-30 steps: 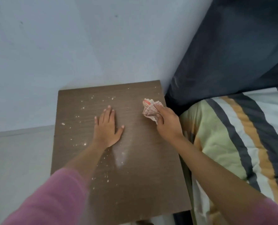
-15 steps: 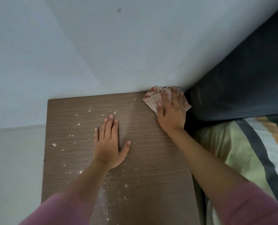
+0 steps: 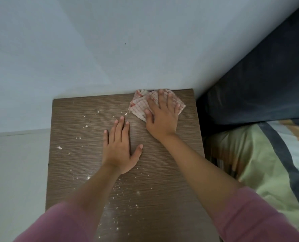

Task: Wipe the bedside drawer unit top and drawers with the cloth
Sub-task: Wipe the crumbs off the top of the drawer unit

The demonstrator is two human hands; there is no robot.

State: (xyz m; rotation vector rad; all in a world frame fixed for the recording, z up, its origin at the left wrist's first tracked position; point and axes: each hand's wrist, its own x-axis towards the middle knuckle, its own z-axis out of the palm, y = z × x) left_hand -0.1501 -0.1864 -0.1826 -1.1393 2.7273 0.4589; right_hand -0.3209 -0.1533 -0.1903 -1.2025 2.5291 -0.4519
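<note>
Pale grey-blue wall (image 3: 110,49) fills the upper field; the brown wood-grain top of the bedside drawer unit (image 3: 162,172) butts against it. Drawers are not visible from this angle. Floor (image 3: 14,172) lies to the left of the unit. To the right: a bed with striped bedding (image 3: 267,163) and a dark pillow (image 3: 267,84) above it.

White crumbs (image 3: 85,126) are scattered over the left half and the near centre of the top, with a denser patch near the front between the forearms. The far right strip of the top looks free of specks.

Cloth (image 3: 140,107): light with a red check, crumpled, lying at the back edge of the top, right of centre, touching or nearly touching the wall.

Right hand (image 3: 162,119): palm down on the cloth, fingers spread flat across it and reaching the back edge, thumb on the cloth's near left edge. Grip is a flat press, not a pinch.

Left hand (image 3: 120,149): flat on the bare top just beside and in front of the cloth, fingers extended and close together, thumb out to the right. It holds nothing.

Pink sleeves (image 3: 250,215) are pushed up on both forearms.
</note>
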